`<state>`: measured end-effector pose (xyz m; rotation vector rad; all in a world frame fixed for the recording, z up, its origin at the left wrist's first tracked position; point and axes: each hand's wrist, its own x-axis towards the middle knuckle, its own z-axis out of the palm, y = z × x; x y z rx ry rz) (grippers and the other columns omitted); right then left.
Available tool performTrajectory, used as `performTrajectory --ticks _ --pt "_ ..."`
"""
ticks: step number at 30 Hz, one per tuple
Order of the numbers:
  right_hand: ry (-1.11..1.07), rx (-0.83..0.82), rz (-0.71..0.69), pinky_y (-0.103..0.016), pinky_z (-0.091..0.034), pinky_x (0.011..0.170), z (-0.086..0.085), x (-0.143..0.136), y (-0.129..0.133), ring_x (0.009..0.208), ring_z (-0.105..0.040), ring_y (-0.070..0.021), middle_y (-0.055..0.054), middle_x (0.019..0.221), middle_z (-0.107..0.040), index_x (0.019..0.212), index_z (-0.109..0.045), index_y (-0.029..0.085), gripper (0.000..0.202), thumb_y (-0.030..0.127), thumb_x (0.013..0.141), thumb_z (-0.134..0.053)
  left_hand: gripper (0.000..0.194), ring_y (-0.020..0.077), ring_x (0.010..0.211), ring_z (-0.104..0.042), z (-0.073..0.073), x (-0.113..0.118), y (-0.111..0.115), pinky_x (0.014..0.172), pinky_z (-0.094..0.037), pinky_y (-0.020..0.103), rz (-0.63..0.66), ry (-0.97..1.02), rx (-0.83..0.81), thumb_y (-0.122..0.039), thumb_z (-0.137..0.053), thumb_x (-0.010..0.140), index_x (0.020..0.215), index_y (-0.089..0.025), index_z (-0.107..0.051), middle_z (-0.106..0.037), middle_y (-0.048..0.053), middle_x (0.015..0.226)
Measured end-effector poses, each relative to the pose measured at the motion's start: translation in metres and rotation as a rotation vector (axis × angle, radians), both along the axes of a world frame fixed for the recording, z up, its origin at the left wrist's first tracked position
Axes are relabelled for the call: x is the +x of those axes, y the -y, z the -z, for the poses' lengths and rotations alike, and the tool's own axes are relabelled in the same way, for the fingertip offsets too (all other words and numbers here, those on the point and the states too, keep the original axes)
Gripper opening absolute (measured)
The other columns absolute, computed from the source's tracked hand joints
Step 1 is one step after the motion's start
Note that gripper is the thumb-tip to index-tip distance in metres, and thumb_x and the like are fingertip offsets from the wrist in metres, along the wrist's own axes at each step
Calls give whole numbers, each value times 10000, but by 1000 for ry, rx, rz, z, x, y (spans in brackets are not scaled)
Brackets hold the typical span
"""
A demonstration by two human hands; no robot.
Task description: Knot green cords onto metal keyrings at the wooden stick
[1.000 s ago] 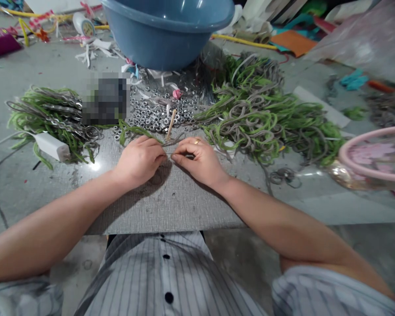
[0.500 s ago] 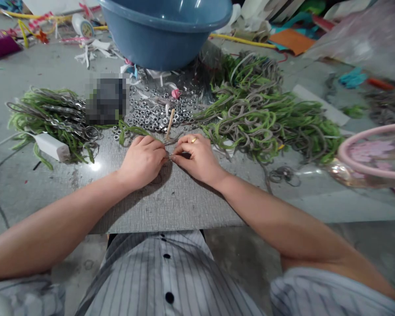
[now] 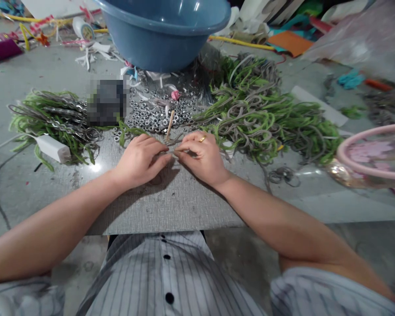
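Close fingertip work by a gray cord (image 3: 175, 141), both hands nearly meeting.
From my remote seat I had the left hand (image 3: 141, 160) and right hand (image 3: 202, 158) almost tip to tip over the table (image 3: 171, 206), thumbs and fingers bent inward as if to pinch; I could not tell whether either had closed on anything, because what lay between the tips was too small to make out. The gray cord showed just behind the fingertips, near a wooden stick (image 3: 170, 125), with metal nuts (image 3: 148, 116) beyond and a green-and-gray cord heap (image 3: 253, 118) past the right hand. I judged the step a fine two-handed adjustment, and the next move seemed to call for small, steady finger motions, clear of the stick.
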<state>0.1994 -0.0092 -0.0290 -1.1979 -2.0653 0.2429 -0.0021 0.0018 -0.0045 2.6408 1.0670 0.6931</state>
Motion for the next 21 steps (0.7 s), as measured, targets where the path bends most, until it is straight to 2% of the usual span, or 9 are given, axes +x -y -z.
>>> performTrajectory --ticks 2,5,7,10,12,15,18,21 --pt "-18 46 23 -413 -377 877 -4 3 1 870 -587 -202 -20 867 -667 800 -706 279 233 411 913 -551 396 177 767 -593 -6 -1 0 723 -452 311 -37 105 -123 -384 -383 969 868 -137 -676 -694 76 804" --pt "-5 95 55 -437 -356 901 -10 5 5 878 -578 -211 -17 861 -661 813 -715 314 240 448 913 -544 495 131 613 -567 -12 0 2 581 -418 257 -111 220 -416 -447 -355 972 715 -140 -645 -658 50 660" --pt "10 128 40 -439 -349 891 -11 7 7 872 -578 -210 -13 851 -658 820 -716 329 214 441 908 -558 476 109 554 -542 -16 2 3 532 -402 238 -86 276 -594 -441 -393 960 665 -150 -628 -641 31 614" --pt "16 204 -12 -430 -351 861 -12 7 8 860 -584 -203 -2 837 -665 833 -712 339 160 387 906 -578 384 87 480 -472 -19 3 4 481 -380 230 -18 302 -721 -372 -476 928 625 -167 -592 -583 -3 549" --pt "21 234 -40 -422 -366 846 -12 7 7 859 -590 -200 -1 838 -675 851 -712 336 149 356 908 -575 333 81 458 -435 -20 3 3 466 -362 231 -27 307 -725 -324 -506 904 614 -171 -566 -537 -22 520" --pt "25 170 -81 -408 -413 828 -12 7 5 861 -603 -199 -16 876 -688 889 -710 307 181 324 916 -532 292 79 471 -419 -16 3 1 475 -348 227 -67 295 -638 -272 -517 876 604 -168 -542 -496 -34 515" --pt "-52 26 -124 -394 -457 830 -11 6 5 884 -617 -203 -42 924 -689 945 -699 260 200 324 902 -514 246 81 500 -433 -10 2 -1 489 -335 219 -94 217 -426 -243 -527 854 622 -164 -545 -495 -35 536" --pt "-150 -124 -142 -363 -479 786 -9 5 4 818 -619 -188 -47 898 -689 991 -684 229 231 386 887 -552 215 91 536 -472 -3 1 -1 506 -337 217 -78 104 -208 -233 -521 859 666 -157 -577 -541 -17 586"
